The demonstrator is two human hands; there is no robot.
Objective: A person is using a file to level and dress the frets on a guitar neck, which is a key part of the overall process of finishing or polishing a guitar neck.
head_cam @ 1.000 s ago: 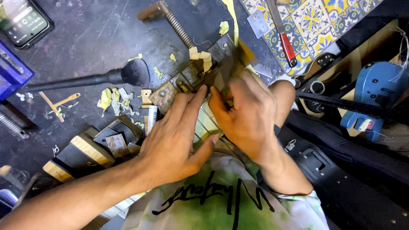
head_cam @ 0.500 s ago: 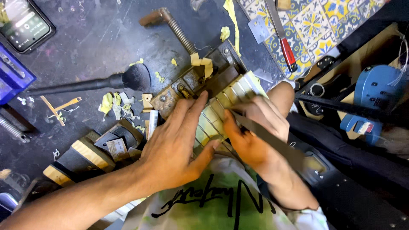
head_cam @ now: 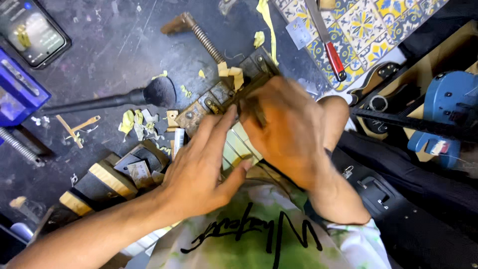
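A rusty metal vise (head_cam: 209, 102) with a long screw (head_cam: 199, 37) sits on the dark bench and clamps a pale slatted wooden piece (head_cam: 238, 144). My left hand (head_cam: 199, 169) lies flat on that piece with fingers spread, its fingertips reaching the vise jaw. Blurred by motion, my right hand (head_cam: 291, 129) is over the vise's right end, closed around a dark, narrow file-like tool (head_cam: 253, 108) whose tip rests at the jaw. Most of the tool is hidden under the hand.
A black brush (head_cam: 119, 99), yellow shavings (head_cam: 134, 122) and wood blocks (head_cam: 114, 174) lie to the left. At the far left are a phone (head_cam: 32, 32) and a blue box (head_cam: 17, 94). A red-handled tool (head_cam: 331, 50) lies on patterned tile (head_cam: 368, 25). To the right stand a blue power tool (head_cam: 448, 109) and a black case (head_cam: 398, 209).
My right hand pulled the dark tool back toward me, then pushed it up to the vise jaw again. The left hand stayed pressed on the pale piece.
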